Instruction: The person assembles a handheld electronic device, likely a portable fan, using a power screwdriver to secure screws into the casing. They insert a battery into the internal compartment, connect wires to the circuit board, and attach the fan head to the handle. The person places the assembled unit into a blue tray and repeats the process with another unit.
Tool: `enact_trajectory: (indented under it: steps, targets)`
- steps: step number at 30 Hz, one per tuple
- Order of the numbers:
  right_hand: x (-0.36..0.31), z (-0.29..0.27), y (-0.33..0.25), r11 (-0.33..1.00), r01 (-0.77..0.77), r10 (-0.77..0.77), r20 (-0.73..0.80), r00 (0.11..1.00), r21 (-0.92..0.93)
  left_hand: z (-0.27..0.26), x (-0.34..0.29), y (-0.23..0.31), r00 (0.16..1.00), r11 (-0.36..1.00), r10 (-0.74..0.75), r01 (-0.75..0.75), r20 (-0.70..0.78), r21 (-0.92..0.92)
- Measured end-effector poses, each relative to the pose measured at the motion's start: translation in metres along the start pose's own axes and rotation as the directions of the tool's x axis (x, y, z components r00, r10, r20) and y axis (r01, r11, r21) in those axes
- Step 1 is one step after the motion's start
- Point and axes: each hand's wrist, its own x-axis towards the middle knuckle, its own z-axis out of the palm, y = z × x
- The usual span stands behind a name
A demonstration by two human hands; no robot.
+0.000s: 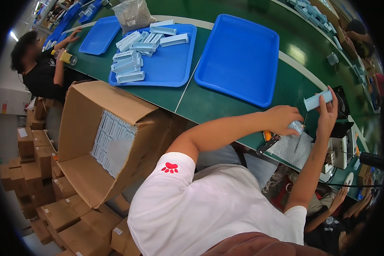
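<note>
Left hand (pixel 281 120): fingers bent and closed on a small, pale blue, partly see-through piece (pixel 296 126). The knuckles hide much of it, so its shape is hard to read. A thin dark rod (pixel 298 143) slants just below this hand; perhaps a tool, though whether the fingers touch it I cannot tell.

Right hand (pixel 328 109): raised to the right of the left one, thumb and fingers pinching a pale blue tubular part (pixel 315 101) with a flanged end. The part tilts toward the left hand; the grip covers its far end.

Behind the right hand, a black object with a grille (pixel 341 101), partly covered by the fingers. Below the left hand, bubble wrap (pixel 289 149) and a black-and-orange hand tool (pixel 269 143), the latter partly under the forearm's edge.

Ahead and left of the left hand, a blue tray (pixel 239 59); farther left, a second blue tray (pixel 175 72) bearing pale blue housings (pixel 130 64). Well left, a cardboard box (pixel 89 98); a whitish sheet (pixel 120 153) covers some similar pieces inside.
</note>
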Motion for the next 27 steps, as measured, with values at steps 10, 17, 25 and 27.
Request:
enact_trajectory:
  steps: [10,17,25,27]
  targets:
    - [0.082,-0.013,0.031,0.627,0.242,0.071,0.364,0.929,-0.741,-0.007,0.000,0.002,0.998,0.998,0.058,-0.056,-0.037,0.032]
    - [0.080,-0.018,0.026,0.386,0.374,-0.084,0.371,0.925,-0.843,-0.007,-0.004,0.000,0.997,0.996,0.078,-0.077,-0.016,0.040]
    - [0.050,0.122,-0.093,0.813,0.463,-0.073,0.726,0.683,-0.353,0.011,-0.002,-0.015,0.999,0.997,0.030,-0.026,-0.043,0.070]
    - [0.049,0.193,-0.108,0.734,0.641,-0.156,0.862,0.482,-0.226,0.007,-0.003,-0.012,1.000,0.999,-0.026,0.027,-0.013,0.021]
